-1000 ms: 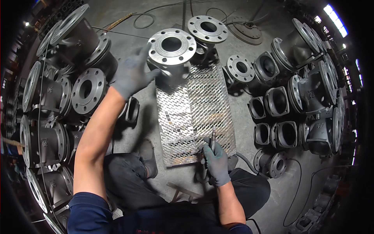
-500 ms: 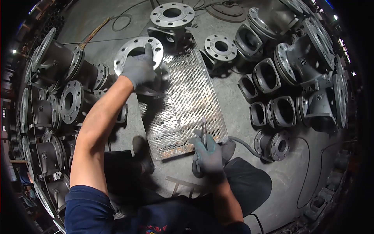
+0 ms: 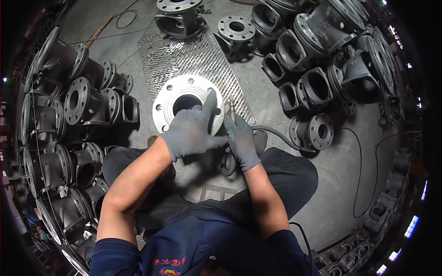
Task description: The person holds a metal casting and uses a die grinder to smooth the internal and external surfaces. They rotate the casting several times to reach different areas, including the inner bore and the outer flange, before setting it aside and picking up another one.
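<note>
1. Two thighs in dark trousers are spreading behind a navy shirt; between them a brownish frame is showing only its far part, the clothing covering the rest.

2. The right hand, in a grey glove with greenish fingers, is closing around a slim metal tool. The bare metal tip is pointing away from the body; the fist is hiding the grip. A ribbed dark hose is hanging below in shadow, its join being hard to make out.

3. The left hand, also grey-gloved, is gripping a flanged casting: some fingers are bending into the bore, one is lying straight across the face, and the thumb is pointing right. The fingertips inside are staying out of sight.

4. The casting's round face is shining silver-white, with fine concentric rings, a dark bore and bolt holes around the rim. It is sitting over the near part of a table topped with glinting diamond-patterned metal. Flange and glove are hiding its body, so whether it is resting or being held clear I cannot tell.

5. At the table's far end a second casting is standing, its flange being cut off by the upper edge.

6. Grey castings are crowding the left side, the outermost fading into the dark rim.
</note>
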`<act>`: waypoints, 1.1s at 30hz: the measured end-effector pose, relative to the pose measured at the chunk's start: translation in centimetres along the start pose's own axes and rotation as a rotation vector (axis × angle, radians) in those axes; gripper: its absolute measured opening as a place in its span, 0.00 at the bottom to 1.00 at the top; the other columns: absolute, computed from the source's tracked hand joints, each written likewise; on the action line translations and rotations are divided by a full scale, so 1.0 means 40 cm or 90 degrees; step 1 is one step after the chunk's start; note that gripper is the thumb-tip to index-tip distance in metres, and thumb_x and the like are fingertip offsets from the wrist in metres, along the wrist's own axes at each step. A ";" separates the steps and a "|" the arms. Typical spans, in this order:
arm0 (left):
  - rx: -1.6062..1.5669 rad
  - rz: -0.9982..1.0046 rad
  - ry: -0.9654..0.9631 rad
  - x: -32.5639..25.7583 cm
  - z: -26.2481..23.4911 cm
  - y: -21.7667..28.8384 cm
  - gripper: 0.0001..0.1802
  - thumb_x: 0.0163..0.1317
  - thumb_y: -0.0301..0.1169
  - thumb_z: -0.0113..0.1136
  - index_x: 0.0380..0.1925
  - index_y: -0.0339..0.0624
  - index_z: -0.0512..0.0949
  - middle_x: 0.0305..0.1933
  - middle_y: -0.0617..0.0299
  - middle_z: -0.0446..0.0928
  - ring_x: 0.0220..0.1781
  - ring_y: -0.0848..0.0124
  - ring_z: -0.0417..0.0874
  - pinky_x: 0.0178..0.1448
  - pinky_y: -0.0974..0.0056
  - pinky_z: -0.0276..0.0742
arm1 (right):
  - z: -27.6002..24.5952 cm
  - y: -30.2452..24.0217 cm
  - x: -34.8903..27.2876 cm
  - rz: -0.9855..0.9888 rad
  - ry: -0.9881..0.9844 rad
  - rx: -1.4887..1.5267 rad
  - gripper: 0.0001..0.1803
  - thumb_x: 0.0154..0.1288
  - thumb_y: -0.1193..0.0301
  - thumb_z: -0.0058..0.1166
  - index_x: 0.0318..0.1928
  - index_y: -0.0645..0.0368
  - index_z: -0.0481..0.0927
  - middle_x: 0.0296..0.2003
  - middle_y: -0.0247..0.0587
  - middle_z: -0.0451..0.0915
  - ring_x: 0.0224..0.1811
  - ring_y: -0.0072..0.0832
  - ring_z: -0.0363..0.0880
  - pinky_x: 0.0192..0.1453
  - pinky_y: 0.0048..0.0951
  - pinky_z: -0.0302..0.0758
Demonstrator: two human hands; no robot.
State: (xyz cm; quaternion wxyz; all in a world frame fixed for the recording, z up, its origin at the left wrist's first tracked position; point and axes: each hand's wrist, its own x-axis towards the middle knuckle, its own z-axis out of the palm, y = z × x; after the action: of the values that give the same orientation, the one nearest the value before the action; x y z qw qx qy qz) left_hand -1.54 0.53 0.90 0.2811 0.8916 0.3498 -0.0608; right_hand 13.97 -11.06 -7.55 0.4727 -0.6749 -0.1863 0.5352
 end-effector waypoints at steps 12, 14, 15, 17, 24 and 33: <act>-0.022 -0.092 -0.044 -0.011 -0.073 -0.089 0.69 0.52 0.34 0.80 0.89 0.37 0.44 0.57 0.38 0.88 0.58 0.45 0.91 0.63 0.49 0.86 | 0.120 -0.026 0.023 -0.111 -0.080 0.165 0.24 0.82 0.69 0.59 0.72 0.65 0.80 0.31 0.28 0.81 0.21 0.13 0.74 0.22 0.21 0.69; -0.135 -0.122 0.059 -0.059 -0.093 -0.126 0.68 0.50 0.34 0.81 0.88 0.33 0.50 0.58 0.32 0.87 0.58 0.40 0.91 0.66 0.48 0.84 | 0.135 -0.071 0.011 -0.131 -0.154 0.203 0.27 0.82 0.70 0.58 0.75 0.67 0.77 0.33 0.29 0.82 0.21 0.13 0.72 0.25 0.20 0.71; -0.163 -0.117 0.116 -0.082 -0.090 -0.146 0.69 0.48 0.35 0.82 0.87 0.31 0.51 0.57 0.32 0.87 0.58 0.40 0.92 0.68 0.48 0.84 | 0.141 -0.097 -0.001 -0.108 -0.168 0.213 0.28 0.82 0.69 0.57 0.77 0.68 0.75 0.35 0.32 0.85 0.22 0.12 0.72 0.28 0.18 0.73; -0.151 -0.061 0.248 -0.142 -0.059 -0.235 0.71 0.46 0.37 0.85 0.86 0.26 0.53 0.71 0.30 0.78 0.73 0.42 0.82 0.78 0.51 0.76 | 0.175 -0.153 -0.028 -0.127 -0.146 0.166 0.26 0.84 0.70 0.55 0.75 0.67 0.77 0.40 0.36 0.89 0.23 0.11 0.72 0.29 0.18 0.73; -0.607 -0.117 0.319 -0.309 0.036 -0.290 0.77 0.45 0.25 0.81 0.90 0.29 0.39 0.91 0.45 0.56 0.87 0.64 0.65 0.84 0.59 0.68 | 0.137 -0.092 0.020 -0.122 -0.096 -0.022 0.22 0.85 0.70 0.53 0.72 0.67 0.79 0.34 0.34 0.86 0.24 0.13 0.77 0.24 0.20 0.73; -0.742 -0.191 0.344 -0.373 0.057 -0.309 0.77 0.44 0.26 0.82 0.90 0.29 0.39 0.80 0.48 0.72 0.77 0.63 0.77 0.78 0.58 0.76 | 0.149 -0.062 0.014 -0.121 -0.083 -0.089 0.29 0.89 0.62 0.53 0.77 0.70 0.73 0.48 0.40 0.91 0.26 0.14 0.77 0.25 0.20 0.75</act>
State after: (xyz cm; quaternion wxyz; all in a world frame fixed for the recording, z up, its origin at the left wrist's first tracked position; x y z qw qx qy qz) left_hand -20.63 -2.15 -2.13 0.6087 0.5185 0.5042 0.3262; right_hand 9.44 -6.80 -5.64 0.4599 -0.6493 -0.3167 0.5163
